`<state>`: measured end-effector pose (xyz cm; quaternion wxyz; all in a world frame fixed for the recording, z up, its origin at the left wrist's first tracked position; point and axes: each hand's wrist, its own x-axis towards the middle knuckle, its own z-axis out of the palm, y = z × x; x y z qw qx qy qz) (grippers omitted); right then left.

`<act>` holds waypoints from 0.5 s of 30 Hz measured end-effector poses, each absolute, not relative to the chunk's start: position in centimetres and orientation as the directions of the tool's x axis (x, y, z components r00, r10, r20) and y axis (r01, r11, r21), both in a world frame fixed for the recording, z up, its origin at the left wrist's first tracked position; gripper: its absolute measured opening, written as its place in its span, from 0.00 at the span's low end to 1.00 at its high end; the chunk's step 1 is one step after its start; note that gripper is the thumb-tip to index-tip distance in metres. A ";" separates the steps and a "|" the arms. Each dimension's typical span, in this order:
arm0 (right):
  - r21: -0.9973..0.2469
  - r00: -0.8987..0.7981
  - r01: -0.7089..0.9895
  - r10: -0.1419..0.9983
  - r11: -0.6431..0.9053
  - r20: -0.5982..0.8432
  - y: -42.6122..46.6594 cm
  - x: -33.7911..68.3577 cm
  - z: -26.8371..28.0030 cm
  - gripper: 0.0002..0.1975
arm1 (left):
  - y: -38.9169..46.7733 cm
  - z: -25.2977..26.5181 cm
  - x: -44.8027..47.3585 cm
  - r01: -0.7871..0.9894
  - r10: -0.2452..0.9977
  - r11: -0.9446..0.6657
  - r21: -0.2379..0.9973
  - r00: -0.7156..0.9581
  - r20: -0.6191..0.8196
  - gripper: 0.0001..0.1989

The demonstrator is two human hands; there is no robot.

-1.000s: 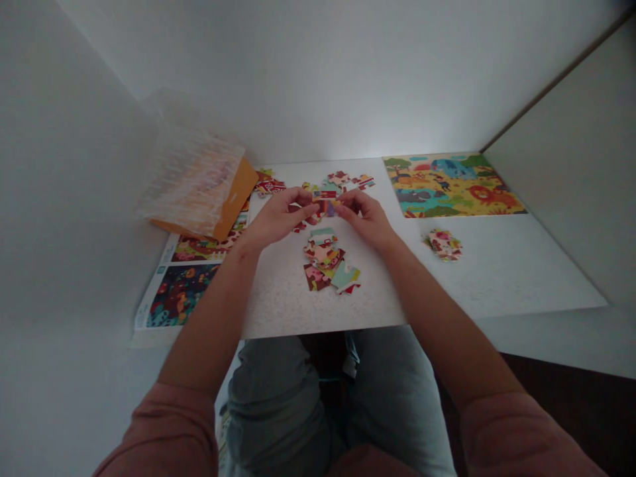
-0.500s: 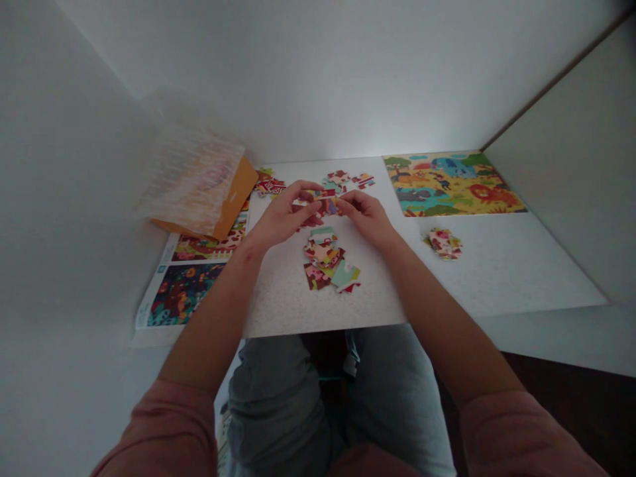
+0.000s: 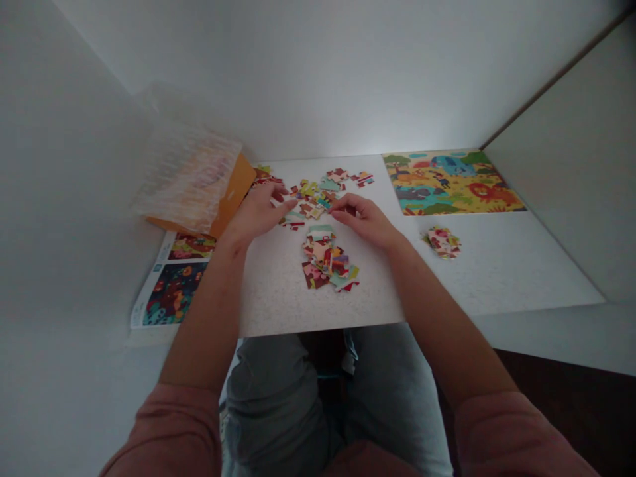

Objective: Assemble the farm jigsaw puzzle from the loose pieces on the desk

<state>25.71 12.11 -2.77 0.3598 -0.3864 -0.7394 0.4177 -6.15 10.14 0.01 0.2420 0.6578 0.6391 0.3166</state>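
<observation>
My left hand (image 3: 261,211) is at the left side of a loose spread of jigsaw puzzle pieces (image 3: 309,192), thumb and fingers apart, holding nothing I can see. On the right edge of that spread, my right hand (image 3: 362,217) has its thumb and forefinger pinched at a puzzle piece (image 3: 326,204), which the fingertips partly cover. Closer to me lies a heap of overlapping puzzle pieces (image 3: 320,250). On top of it rests a purple and orange piece (image 3: 340,264), with a red one beside it.
An assembled animal puzzle (image 3: 450,184) lies at the back right, with a small stack of pieces (image 3: 442,242) in front of it. To the left, an orange envelope (image 3: 233,192) in bubble wrap (image 3: 183,175) leans over a printed picture sheet (image 3: 176,291). A wall stands behind the white table (image 3: 278,298).
My hands have moved apart, the left one outward. The pieces held between them are now on the near heap. My right hand has come down to the far spread.
</observation>
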 end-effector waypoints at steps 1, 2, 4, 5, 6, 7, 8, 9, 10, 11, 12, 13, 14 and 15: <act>-0.891 -0.399 0.296 0.892 0.344 0.212 12.2 25.8 -3.0 0.25 | 10.0 0.0 -6.7 0.733 0.998 -0.057 0.678 0.033 0.049 0.19; -0.886 -0.364 0.318 0.906 0.338 0.215 12.4 25.8 -3.2 0.26 | 9.8 0.0 -7.1 0.769 0.997 -0.056 0.637 0.079 -0.008 0.23; -0.874 -0.318 0.352 0.921 0.335 0.225 12.7 25.9 -3.8 0.27 | 9.5 0.1 -7.5 0.811 0.988 -0.078 0.580 0.143 -0.067 0.26; -0.868 -0.308 0.364 0.923 0.338 0.230 12.9 25.9 -4.1 0.27 | 9.4 0.1 -7.5 0.821 0.985 -0.092 0.563 0.158 -0.069 0.26; -0.862 -0.304 0.372 0.923 0.344 0.237 13.0 25.9 -4.3 0.27 | 9.3 0.2 -7.5 0.827 0.985 -0.098 0.554 0.159 -0.063 0.25; -0.857 -0.305 0.376 0.921 0.352 0.244 13.1 25.8 -4.6 0.27 | 9.3 0.3 -7.4 0.830 0.988 -0.090 0.550 0.146 -0.059 0.24; -0.853 -0.306 0.379 0.919 0.359 0.251 13.2 25.8 -4.8 0.26 | 9.3 0.3 -7.3 0.830 0.990 -0.073 0.553 0.127 -0.059 0.24; -0.849 -0.305 0.381 0.917 0.366 0.258 13.3 25.7 -5.0 0.24 | 9.4 0.4 -7.1 0.823 0.993 -0.051 0.566 0.102 -0.059 0.25; -0.845 -0.299 0.382 0.916 0.373 0.269 13.3 25.7 -5.2 0.22 | 9.5 0.6 -6.9 0.806 0.996 -0.028 0.591 0.073 -0.053 0.24; -0.842 -0.292 0.382 0.914 0.380 0.280 13.4 25.6 -5.4 0.20 | 9.5 0.8 -6.7 0.776 0.998 -0.008 0.631 0.045 -0.042 0.22; -0.841 -0.285 0.381 0.914 0.385 0.290 13.5 25.7 -5.5 0.18 | 9.6 1.0 -6.4 0.730 0.999 0.003 0.683 0.025 -0.032 0.19; -0.839 -0.280 0.382 0.914 0.387 0.294 13.6 25.7 -5.6 0.16 | 9.5 1.3 -6.0 0.669 0.999 0.007 0.743 0.022 -0.029 0.15; -0.833 -0.279 0.394 0.914 0.388 0.294 13.8 25.9 -5.7 0.15 | 9.4 1.7 -5.6 0.599 0.998 0.010 0.801 0.037 -0.040 0.11; -0.813 -0.288 0.426 0.911 0.397 0.294 13.9 26.1 -5.8 0.15 | 9.3 2.1 -5.3 0.531 0.995 0.017 0.847 0.077 -0.068 0.09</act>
